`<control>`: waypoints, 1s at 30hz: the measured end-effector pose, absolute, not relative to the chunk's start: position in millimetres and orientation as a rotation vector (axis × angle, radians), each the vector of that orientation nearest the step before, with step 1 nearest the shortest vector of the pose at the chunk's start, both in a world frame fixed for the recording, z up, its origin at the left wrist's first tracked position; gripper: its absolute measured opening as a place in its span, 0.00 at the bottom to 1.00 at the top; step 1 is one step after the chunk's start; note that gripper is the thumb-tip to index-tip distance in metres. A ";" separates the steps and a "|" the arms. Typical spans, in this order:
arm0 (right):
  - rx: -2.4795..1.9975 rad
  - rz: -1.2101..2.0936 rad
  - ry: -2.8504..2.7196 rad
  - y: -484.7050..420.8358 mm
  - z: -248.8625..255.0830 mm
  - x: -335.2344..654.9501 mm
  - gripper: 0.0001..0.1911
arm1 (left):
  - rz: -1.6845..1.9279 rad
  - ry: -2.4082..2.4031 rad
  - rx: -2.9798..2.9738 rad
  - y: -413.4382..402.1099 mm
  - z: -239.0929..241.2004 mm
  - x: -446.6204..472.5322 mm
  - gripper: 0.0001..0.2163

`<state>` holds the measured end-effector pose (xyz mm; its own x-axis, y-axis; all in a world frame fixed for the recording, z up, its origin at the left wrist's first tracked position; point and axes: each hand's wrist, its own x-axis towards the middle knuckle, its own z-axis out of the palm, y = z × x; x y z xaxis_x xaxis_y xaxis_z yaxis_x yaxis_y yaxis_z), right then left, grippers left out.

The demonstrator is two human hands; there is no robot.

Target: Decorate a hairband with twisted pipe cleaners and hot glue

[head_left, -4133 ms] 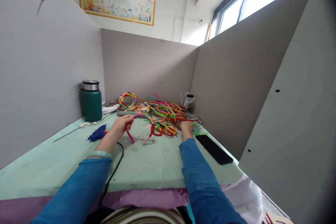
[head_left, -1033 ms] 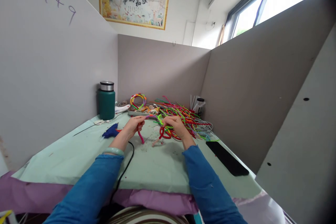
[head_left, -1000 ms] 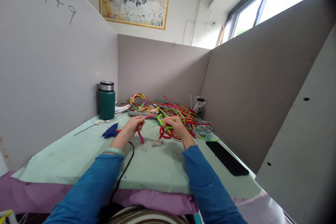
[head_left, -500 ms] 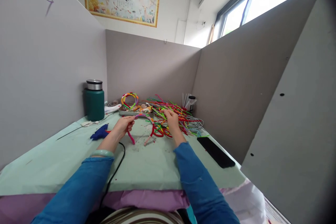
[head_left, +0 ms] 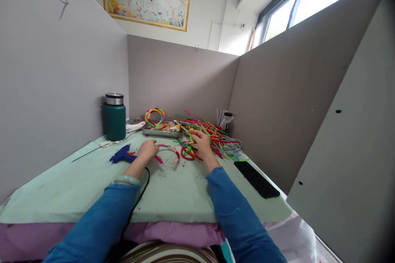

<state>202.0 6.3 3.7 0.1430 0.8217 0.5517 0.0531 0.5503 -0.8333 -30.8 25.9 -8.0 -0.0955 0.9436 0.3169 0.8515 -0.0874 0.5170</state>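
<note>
My left hand (head_left: pixel 148 150) is closed on the upper left of a headband (head_left: pixel 177 155) wrapped in pink, purple, red and pale fuzzy stems. The headband's arch is low over the table, its ends toward me; I cannot tell whether it rests on the cloth. My right hand (head_left: pixel 201 140) pinches a short yellow-green pipe cleaner (head_left: pixel 191 135) in front of a heap of colourful pipe cleaners (head_left: pixel 212 127). A blue glue gun (head_left: pixel 122 154) lies left of my left hand, its cord running toward me.
A metal tray (head_left: pixel 163 133) of small pieces stands behind, with wrapped hoops (head_left: pixel 155 118) on it. A green bottle (head_left: pixel 115 119) is at the left wall. To the right are a black phone (head_left: pixel 256 179), coiled grey wire (head_left: pixel 233 145) and a dark-capped jar (head_left: pixel 227 121). Partitions enclose three sides.
My left hand has moved slightly right and lowered the headband toward the table. My right hand stays nearly in place with the yellow-green pipe cleaner. The view has shifted slightly.
</note>
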 end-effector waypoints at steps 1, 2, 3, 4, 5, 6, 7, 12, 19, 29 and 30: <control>-0.850 0.643 -1.382 6.4 1.0 198.6 0.13 | 0.974 2.055 2.050 25.6 -7.9 -30.8 0.17; -0.853 0.614 -1.453 6.4 -1.9 194.9 0.13 | 1.024 2.056 2.079 25.3 -7.6 -30.3 0.18; -0.850 0.568 -1.535 6.1 -4.7 190.8 0.12 | 1.070 2.017 2.092 24.8 -7.2 -29.4 0.18; -0.834 0.507 -1.627 5.5 -7.3 186.4 0.12 | 1.102 1.928 2.090 24.2 -6.9 -28.0 0.17; -0.807 0.437 -1.724 4.5 -9.6 181.8 0.13 | 1.112 1.801 2.066 23.5 -6.6 -26.2 0.16; -0.774 0.367 -1.818 3.2 -11.5 177.3 0.13 | 1.093 1.660 2.011 22.6 -6.4 -24.2 0.16; -0.744 0.305 -1.902 1.5 -13.2 172.8 0.14 | 1.071 1.499 1.939 21.6 -6.4 -22.2 0.17; -0.682 0.169 -2.141 -7.4 -18.8 154.3 0.14 | 1.065 1.080 1.718 14.3 -6.9 -17.1 0.22; -0.764 0.164 -2.184 -13.6 -22.0 143.8 0.09 | 1.136 1.004 1.568 13.4 -7.8 -19.0 0.14; -0.830 0.637 -2.075 -18.2 -26.6 138.7 0.10 | 1.246 0.851 1.327 24.4 -11.9 -22.1 0.15; -0.836 0.690 -2.054 -17.8 -27.6 138.7 0.10 | 1.242 0.823 1.308 24.9 -12.3 -22.4 0.15</control>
<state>138.7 -17.8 -27.6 -0.4649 0.7527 0.4661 0.3183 0.6334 -0.7054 -22.4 24.9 -12.3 0.2092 0.9575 0.1987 -0.1910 -0.1593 0.9686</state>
